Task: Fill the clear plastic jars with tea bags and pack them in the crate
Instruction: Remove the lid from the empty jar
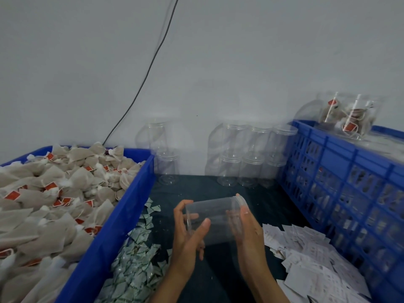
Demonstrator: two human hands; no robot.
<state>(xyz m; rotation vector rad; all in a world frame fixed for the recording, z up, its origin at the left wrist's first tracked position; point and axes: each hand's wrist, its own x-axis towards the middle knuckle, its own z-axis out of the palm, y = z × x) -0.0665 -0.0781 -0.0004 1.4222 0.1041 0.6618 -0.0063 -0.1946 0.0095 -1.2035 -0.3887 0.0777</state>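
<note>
From my head camera, I've got an empty clear jar (215, 217) tipped on its side in mid-air above the dark counter (218, 278), its rimmed mouth pointing right and slightly away. My left hand (189, 234) curls round the base end, thumb across the front wall, fingers wrapped behind. My right hand (246, 228) grips the mouth end, fingers visible through the plastic. On my left sits a blue tub (113, 217) heaped with tea bags (52, 193) carrying red tags. On my right stands the blue crate (341, 178) with slotted walls, and two filled jars (347, 114) sit up on top at its far corner. Against the wall (218, 62), between tub and crate, empty jars (249, 154) are stacked two high. Greenish packets (135, 250) lie scattered just beside the tub, white paper slips (306, 254) are piled near the crate, and a black cable (150, 66) runs down the wall.
</note>
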